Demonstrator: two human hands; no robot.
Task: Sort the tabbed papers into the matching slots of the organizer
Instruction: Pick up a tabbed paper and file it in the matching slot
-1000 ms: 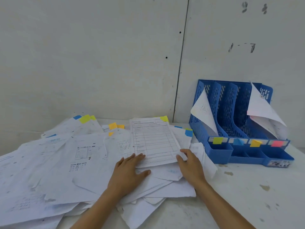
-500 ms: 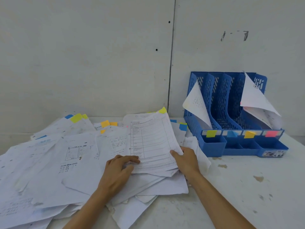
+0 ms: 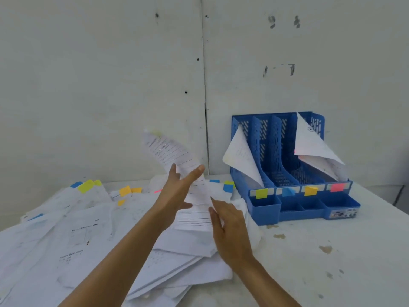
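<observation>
Head view: we are observing a tabbed sheet (image 3: 168, 151) being held up over the paper pile (image 3: 88, 229), left of the organizer (image 3: 276, 140).

We are noting that the left hand (image 3: 177, 193) is pinching the sheet between thumb and fingers, with its top curling up and away against the wall; a faint yellow tab is showing at that blurred top edge. The right hand (image 3: 232, 229) is resting its loosely straight fingers against the sheet's lower right edge, gripping nothing. The blue organizer is standing on the table (image 3: 332, 251) against the wall, and we are seeing yellow (image 3: 261, 193), blue (image 3: 288, 191), orange (image 3: 311, 190) and pink (image 3: 337, 187) labels along its front. Papers are leaning out of the leftmost slot (image 3: 240, 158) and the rightmost slot (image 3: 309, 145).
</observation>
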